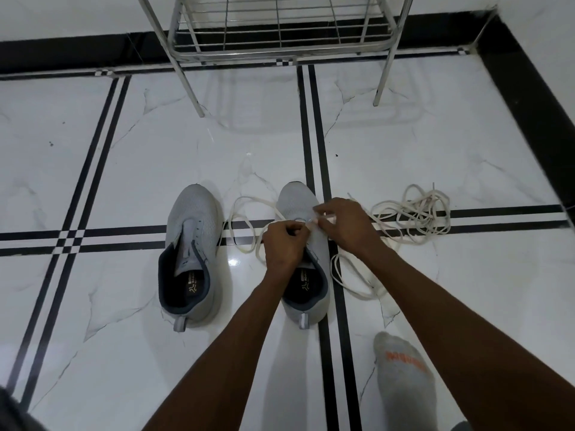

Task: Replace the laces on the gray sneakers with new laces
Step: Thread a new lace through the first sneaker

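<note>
Two gray sneakers [189,253] [306,262] stand on the floor. One cream lace [249,225] runs through the right-hand sneaker; a tangled heap [413,216], perhaps two laces, lies beside it. Two hands [284,247] [342,225], one socked foot [401,368], one metal rack [280,42].

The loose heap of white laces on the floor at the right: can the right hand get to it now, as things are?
Probably yes. The heap of laces lies open on the floor just beyond the right hand, nothing between. But that hand pinches a lace at the right sneaker; it must let go first.
</note>
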Motion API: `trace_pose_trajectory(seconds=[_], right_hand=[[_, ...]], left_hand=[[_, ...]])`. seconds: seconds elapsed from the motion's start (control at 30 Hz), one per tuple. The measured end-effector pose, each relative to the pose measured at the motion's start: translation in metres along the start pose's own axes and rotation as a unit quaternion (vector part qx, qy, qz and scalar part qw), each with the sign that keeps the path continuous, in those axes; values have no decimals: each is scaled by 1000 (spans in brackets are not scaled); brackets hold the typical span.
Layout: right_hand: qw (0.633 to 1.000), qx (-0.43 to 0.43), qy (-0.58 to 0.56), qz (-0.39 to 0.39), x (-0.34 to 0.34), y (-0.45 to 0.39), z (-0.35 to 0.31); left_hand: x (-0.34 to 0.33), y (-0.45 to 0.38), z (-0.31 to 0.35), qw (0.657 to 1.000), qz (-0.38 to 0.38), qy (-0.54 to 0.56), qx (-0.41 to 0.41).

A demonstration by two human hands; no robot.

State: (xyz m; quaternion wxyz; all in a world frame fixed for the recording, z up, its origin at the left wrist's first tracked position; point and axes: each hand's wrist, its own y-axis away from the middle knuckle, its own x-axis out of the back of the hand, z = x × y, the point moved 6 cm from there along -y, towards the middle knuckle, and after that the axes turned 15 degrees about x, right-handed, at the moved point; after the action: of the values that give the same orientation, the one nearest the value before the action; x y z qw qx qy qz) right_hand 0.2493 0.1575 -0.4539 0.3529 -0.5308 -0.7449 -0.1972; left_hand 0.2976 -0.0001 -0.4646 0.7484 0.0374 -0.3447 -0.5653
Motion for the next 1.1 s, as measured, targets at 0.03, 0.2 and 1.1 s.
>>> trace_pose_trajectory(seconds=[0.03,0.2,1.1], right_hand=[[999,2,22,-27,-7,-1,-5],[993,12,116,5,-2,4,1],[992,49,108,-41,-10,-3,-17]], left_hand=[[0,1,0,1000,6,5,-3],[4,3,-4,1000,18,18,0],[15,14,8,981,115,-144,-66]])
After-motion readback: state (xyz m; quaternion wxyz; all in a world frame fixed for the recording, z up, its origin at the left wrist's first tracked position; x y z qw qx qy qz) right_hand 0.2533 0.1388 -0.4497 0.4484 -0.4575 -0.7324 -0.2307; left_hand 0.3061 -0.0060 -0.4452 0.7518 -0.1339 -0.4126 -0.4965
